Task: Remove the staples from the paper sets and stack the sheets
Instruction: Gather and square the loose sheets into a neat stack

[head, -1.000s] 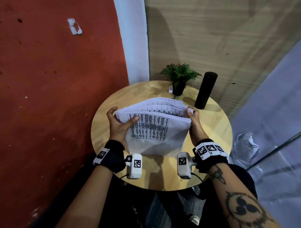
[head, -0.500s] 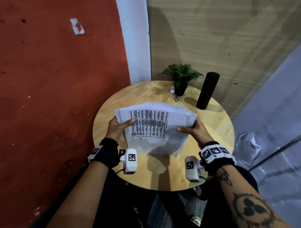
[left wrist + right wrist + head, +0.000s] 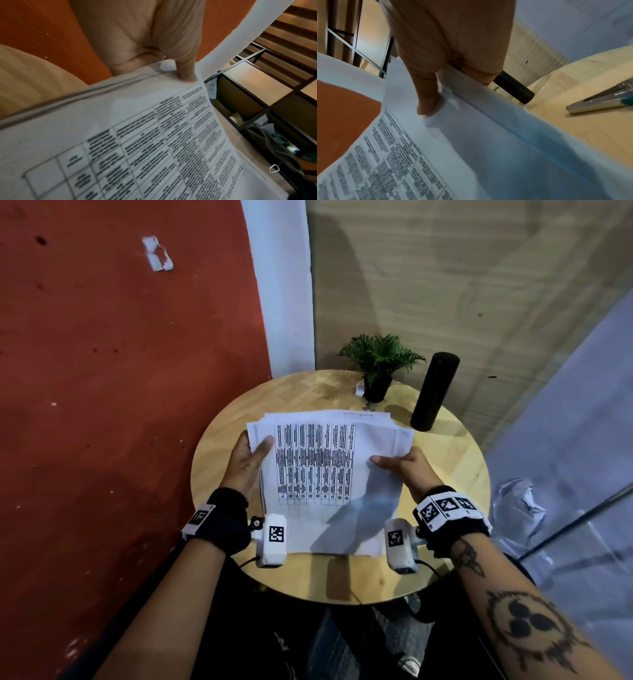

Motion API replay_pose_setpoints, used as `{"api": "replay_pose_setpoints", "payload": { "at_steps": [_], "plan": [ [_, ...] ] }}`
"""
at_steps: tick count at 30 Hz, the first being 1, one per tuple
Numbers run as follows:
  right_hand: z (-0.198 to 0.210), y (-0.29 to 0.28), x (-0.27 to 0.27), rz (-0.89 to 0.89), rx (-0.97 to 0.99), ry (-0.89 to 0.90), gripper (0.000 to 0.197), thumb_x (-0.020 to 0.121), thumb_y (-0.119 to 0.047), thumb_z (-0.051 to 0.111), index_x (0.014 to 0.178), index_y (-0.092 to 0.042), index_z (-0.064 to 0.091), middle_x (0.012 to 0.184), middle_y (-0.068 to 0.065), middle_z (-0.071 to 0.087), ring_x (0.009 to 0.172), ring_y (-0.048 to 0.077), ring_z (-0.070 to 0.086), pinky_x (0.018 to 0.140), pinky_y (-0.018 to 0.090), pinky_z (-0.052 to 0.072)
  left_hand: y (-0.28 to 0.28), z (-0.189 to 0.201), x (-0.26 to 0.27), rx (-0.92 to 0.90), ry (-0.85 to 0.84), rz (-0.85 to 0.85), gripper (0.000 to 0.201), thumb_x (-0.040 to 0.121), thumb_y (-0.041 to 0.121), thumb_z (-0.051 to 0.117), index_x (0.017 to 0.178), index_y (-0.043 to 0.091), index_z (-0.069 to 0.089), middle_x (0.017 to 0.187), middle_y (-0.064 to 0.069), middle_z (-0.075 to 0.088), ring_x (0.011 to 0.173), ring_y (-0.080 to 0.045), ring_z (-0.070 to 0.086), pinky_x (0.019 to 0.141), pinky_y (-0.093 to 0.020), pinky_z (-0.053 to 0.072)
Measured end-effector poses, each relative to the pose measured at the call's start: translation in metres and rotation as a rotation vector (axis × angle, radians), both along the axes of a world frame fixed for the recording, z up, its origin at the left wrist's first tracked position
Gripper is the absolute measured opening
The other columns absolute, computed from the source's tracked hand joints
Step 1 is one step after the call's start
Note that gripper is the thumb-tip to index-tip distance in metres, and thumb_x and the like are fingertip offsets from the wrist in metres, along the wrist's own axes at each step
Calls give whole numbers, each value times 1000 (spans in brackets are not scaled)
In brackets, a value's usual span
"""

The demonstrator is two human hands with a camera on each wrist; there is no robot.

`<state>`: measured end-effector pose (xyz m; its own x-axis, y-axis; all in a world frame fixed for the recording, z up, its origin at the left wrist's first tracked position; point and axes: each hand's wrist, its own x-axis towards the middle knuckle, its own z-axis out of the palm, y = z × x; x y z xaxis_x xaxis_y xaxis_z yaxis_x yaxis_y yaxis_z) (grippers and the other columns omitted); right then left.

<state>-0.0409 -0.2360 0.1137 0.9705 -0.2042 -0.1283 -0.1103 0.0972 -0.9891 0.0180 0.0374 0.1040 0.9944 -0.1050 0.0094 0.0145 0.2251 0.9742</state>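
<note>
Loose printed sheets (image 3: 329, 474), unevenly stacked

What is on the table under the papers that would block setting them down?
Nothing visible. Both hands, left hand and right hand, hold the papers over the table; the plant, bottle and metal tool sit off to the sides.

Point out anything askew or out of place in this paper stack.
The paper stack, held at its sides by the left hand and right hand, is not squared: the far edges fan out unevenly. A loose bent staple lies on the table by its edge.
</note>
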Motion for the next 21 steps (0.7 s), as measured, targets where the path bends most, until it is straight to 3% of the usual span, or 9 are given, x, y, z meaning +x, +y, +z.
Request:
{"api": "replay_pose_setpoints", "payload": {
  "at_steps": [1, 2, 4, 7, 11, 14, 16, 18, 21],
  "plan": [
    [-3, 0, 1, -18, 9, 7, 10, 76, 9, 65, 78, -2, 66, 62, 0, 70, 56, 13, 66, 62, 25, 55, -1, -4, 0, -14, 6, 29, 52, 80, 47, 65, 120, 14, 56, 119, 0, 65, 110, -15, 60, 99, -36, 47],
    [-6, 1, 3, -33, 19, 15, 9, 76, 8, 66, 78, -1, 66, 62, 1, 70, 56, 14, 66, 62, 25, 55, -3, -6, -1, -23, -4, 62, 41, 86, 46, 59, 114, 16, 59, 115, 2, 66, 108, -14, 60, 99, -35, 45],
    [-10, 0, 10, -48, 17, 22, 5, 76, 5, 68, 79, 2, 66, 61, 1, 69, 56, 16, 64, 63, 26, 54, -7, -10, 2, -13, -40, 150, 19, 100, 26, 45, 98, 17, 62, 91, 13, 72, 88, -1, 63, 86, -22, 48],
    [-12, 0, 25, -62, -25, 26, 7, 76, 2, 70, 77, 7, 64, 56, 1, 66, 53, 17, 60, 64, 30, 50, -15, -6, 12, 51, -113, 302, 27, 100, 9, 41, 81, 16, 57, 64, 23, 65, 62, 13, 52, 63, -9, 43],
    [-15, -2, 47, -85, -70, 55, 9, 76, 3, 70, 75, 7, 62, 51, -3, 64, 49, 13, 58, 58, 26, 48, -22, -10, 36, 43, -116, 422, 29, 98, 5, 45, 73, 17, 53, 53, 24, 59, 52, 12, 46, 56, -7, 39],
    [-31, -9, 65, -50, -91, 169, 12, 74, 5, 71, 70, 1, 61, 47, -3, 62, 42, 11, 56, 52, 23, 48, -20, -33, 53, 24, -23, 445, 22, 95, 6, 52, 77, 13, 62, 57, 25, 63, 58, 14, 53, 65, -10, 44],
    [-51, -12, 78, -40, -175, 240, 20, 68, -5, 80, 71, 0, 60, 51, 2, 58, 49, 15, 54, 58, 28, 43, -18, -56, 63, -17, 76, 450, 11, 92, 4, 56, 95, 1, 66, 57, 24, 65, 58, 13, 57, 66, -8, 46],
    [-71, -12, 87, -9, -238, 316, 29, 64, -14, 83, 75, 2, 61, 59, 10, 59, 57, 18, 55, 59, 30, 43, -19, -78, 71, -11, 158, 456, 23, 91, 2, 57, 112, -4, 61, 56, 22, 65, 59, 9, 58, 63, -4, 45],
    [-94, -8, 94, 3, -187, 370, 15, 80, -7, 71, 71, -2, 60, 44, -3, 60, 41, 7, 55, 44, 16, 44, -24, -99, 82, 68, 246, 479, 27, 91, 3, 58, 114, -9, 61, 67, 12, 65, 68, -1, 54, 58, -1, 40]
  ]
}}
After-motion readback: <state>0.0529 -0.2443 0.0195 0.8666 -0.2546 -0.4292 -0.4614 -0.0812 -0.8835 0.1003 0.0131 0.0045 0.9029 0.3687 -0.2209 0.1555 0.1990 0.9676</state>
